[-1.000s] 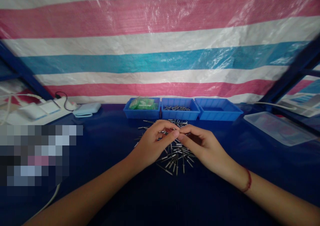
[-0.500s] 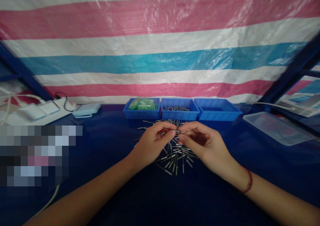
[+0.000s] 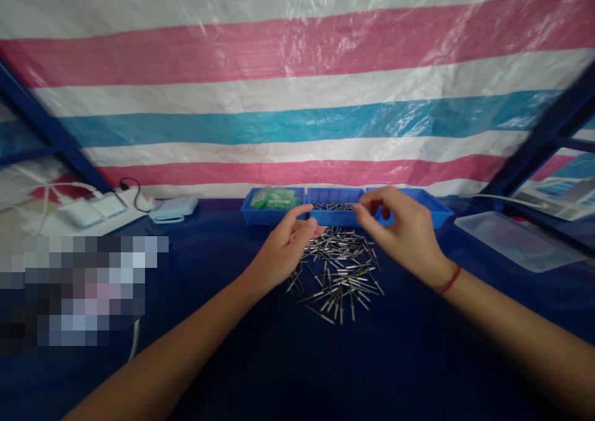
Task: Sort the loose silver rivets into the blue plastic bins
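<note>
A loose pile of metal rivets (image 3: pixel 344 278) lies on the dark blue table. My left hand (image 3: pixel 288 241) is over the pile's left side, fingers bent; whether anything is between its fingertips is too small to tell. At the front right of the middle blue bin (image 3: pixel 335 198), which contains small metal pieces, my right hand (image 3: pixel 402 229) has thumb and forefinger pinched together; what they hold, if anything, is too small to make out. The left blue bin (image 3: pixel 274 217) contains green and clear plastic packets. Partly behind my right hand stands the right blue bin (image 3: pixel 432 207).
A clear plastic lid (image 3: pixel 515 241) lies at the right. At the left are a white power strip (image 3: pixel 125 216) with plugs and cables, and a light blue case (image 3: pixel 174 209). A striped sheet (image 3: pixel 297 123) hangs behind the bins.
My hands were together over the pile with a small metal piece between them. They have moved apart, my right hand up and right to the bins. The view has shifted slightly.
</note>
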Demonstrator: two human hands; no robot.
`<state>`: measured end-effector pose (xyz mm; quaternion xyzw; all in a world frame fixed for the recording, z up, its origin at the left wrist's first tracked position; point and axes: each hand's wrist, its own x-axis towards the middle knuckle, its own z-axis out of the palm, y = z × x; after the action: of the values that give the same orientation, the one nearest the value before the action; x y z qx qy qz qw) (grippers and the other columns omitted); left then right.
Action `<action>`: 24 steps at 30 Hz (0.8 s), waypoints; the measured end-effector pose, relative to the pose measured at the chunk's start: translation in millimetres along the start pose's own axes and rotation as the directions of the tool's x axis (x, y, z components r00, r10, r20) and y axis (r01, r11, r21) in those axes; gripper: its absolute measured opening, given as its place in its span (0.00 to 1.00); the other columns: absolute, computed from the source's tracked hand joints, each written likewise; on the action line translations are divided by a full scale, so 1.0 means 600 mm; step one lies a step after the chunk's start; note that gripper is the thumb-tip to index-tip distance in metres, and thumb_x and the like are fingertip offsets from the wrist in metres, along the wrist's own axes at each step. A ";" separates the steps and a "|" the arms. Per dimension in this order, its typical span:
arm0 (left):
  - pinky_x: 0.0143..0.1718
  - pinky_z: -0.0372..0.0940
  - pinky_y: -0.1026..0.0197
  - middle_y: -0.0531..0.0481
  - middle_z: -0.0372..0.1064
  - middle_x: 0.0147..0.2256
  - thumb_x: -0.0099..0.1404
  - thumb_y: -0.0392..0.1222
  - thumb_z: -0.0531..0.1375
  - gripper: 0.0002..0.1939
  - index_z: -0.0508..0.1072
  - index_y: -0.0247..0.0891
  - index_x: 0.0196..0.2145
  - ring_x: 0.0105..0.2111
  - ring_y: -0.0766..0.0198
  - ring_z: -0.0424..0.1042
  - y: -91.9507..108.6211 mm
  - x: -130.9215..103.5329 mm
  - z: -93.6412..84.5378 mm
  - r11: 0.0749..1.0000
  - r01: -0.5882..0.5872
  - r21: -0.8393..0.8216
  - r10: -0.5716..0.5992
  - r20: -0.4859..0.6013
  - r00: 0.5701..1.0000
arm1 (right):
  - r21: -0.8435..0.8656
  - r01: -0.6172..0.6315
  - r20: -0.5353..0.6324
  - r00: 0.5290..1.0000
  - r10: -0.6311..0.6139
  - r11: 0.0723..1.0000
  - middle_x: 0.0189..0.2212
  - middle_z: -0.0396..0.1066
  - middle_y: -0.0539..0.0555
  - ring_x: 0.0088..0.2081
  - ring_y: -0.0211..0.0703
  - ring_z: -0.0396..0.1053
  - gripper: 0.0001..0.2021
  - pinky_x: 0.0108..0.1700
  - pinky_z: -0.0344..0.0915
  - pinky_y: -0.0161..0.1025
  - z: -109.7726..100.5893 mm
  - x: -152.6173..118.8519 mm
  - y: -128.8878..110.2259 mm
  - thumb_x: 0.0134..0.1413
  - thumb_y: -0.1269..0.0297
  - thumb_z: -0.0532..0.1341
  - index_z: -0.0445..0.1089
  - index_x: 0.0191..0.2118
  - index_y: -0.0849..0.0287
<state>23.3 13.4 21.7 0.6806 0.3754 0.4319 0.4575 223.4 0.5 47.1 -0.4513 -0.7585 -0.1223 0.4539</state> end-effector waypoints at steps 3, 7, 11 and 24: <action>0.42 0.65 0.57 0.43 0.72 0.39 0.67 0.44 0.51 0.16 0.64 0.36 0.49 0.41 0.60 0.71 0.000 0.008 -0.020 0.995 -0.030 0.093 0.031 -0.014 0.999 | -0.156 -0.030 0.062 0.997 0.040 0.987 0.27 0.69 0.55 0.28 0.42 0.66 0.07 0.31 0.62 0.40 0.020 0.030 0.038 0.56 0.63 0.57 0.67 0.34 0.61; 0.44 0.65 0.56 0.44 0.72 0.39 0.65 0.38 0.52 0.12 0.66 0.36 0.46 0.42 0.61 0.72 -0.007 0.016 -0.036 0.982 -0.050 0.185 0.056 -0.031 0.998 | -0.215 -0.033 0.224 0.971 0.082 0.976 0.32 0.71 0.59 0.32 0.47 0.68 0.10 0.34 0.63 0.43 0.036 0.026 0.054 0.56 0.60 0.56 0.68 0.36 0.62; 0.44 0.65 0.57 0.44 0.72 0.38 0.65 0.36 0.51 0.13 0.66 0.35 0.46 0.39 0.63 0.72 -0.021 0.023 -0.043 0.973 -0.063 0.220 0.077 -0.057 0.995 | -0.095 -0.051 0.280 0.957 0.076 0.994 0.31 0.70 0.56 0.33 0.45 0.68 0.08 0.36 0.64 0.42 0.026 -0.016 0.029 0.57 0.62 0.54 0.67 0.36 0.59; 0.44 0.64 0.58 0.44 0.73 0.38 0.65 0.34 0.50 0.12 0.69 0.33 0.44 0.39 0.63 0.72 -0.025 0.020 -0.047 0.920 -0.081 0.383 0.092 -0.011 0.996 | 0.097 -0.005 0.382 0.924 -0.033 0.995 0.36 0.72 0.55 0.40 0.46 0.68 0.06 0.44 0.65 0.45 0.017 -0.062 0.009 0.56 0.67 0.55 0.69 0.36 0.58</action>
<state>-0.7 37.2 16.0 0.7663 0.4286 0.3800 0.2911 228.9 -11.8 10.6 -0.4388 -0.8407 0.0015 0.3174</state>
